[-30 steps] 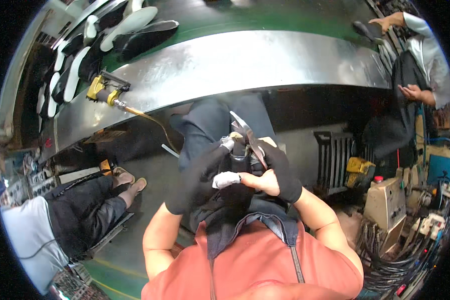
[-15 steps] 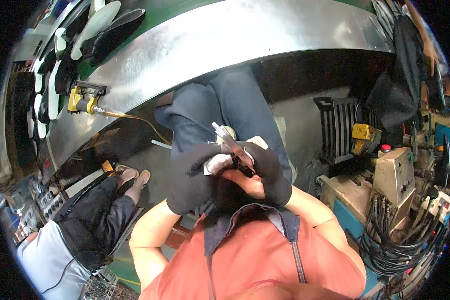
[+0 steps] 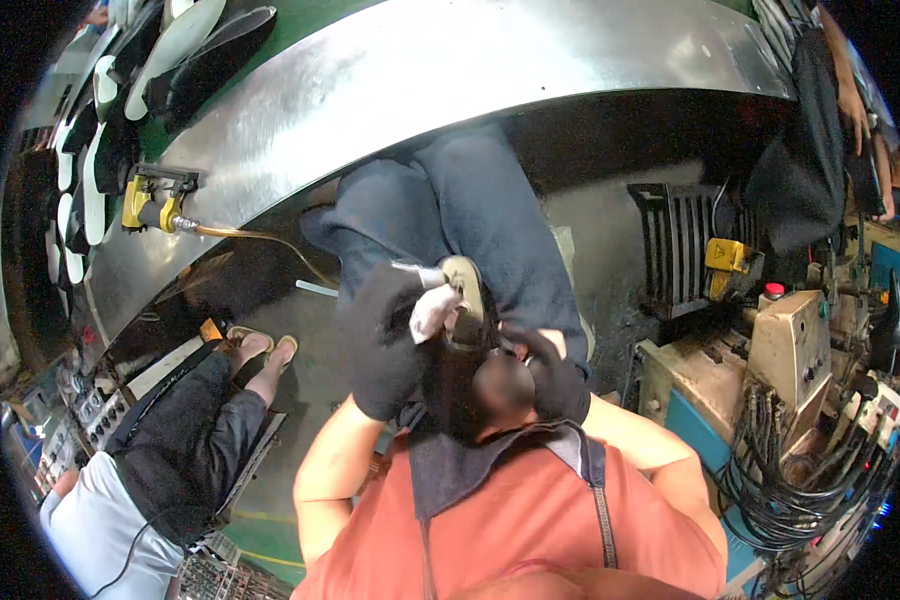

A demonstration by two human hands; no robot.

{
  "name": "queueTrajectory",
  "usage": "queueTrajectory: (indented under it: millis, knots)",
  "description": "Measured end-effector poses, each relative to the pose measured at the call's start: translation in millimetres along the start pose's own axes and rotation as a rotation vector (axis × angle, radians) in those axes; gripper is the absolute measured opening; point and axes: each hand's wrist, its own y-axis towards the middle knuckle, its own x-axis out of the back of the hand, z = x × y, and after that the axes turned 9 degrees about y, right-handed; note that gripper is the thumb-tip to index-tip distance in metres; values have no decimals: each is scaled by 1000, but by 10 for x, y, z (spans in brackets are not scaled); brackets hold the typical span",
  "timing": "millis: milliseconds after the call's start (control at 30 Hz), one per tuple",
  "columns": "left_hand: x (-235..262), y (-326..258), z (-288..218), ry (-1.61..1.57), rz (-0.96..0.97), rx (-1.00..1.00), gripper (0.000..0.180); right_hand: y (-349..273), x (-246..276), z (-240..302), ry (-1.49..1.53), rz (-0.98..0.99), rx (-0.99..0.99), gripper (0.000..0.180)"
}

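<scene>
Head view: the left hand (image 3: 382, 345), in a black glove, has its grip closed around a pale shoe sole (image 3: 464, 290) and a white cloth (image 3: 433, 312) over the lap. The gloved right hand (image 3: 555, 375) lies just beside the sole; whether its grip is closed, I cannot tell. A curved metal counter (image 3: 450, 80) lies beyond
</scene>
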Motion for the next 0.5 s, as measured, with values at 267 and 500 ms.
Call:
queueTrajectory:
  millis: [267, 500]
  knots:
    - [-646, -319, 1037, -1166, 302, 818, 36, 541, 8, 294, 51, 43, 196, 74]
    - [-509, -403, 828, -438, 88, 529, 43, 1092, 172, 774, -452, -50, 201, 44]
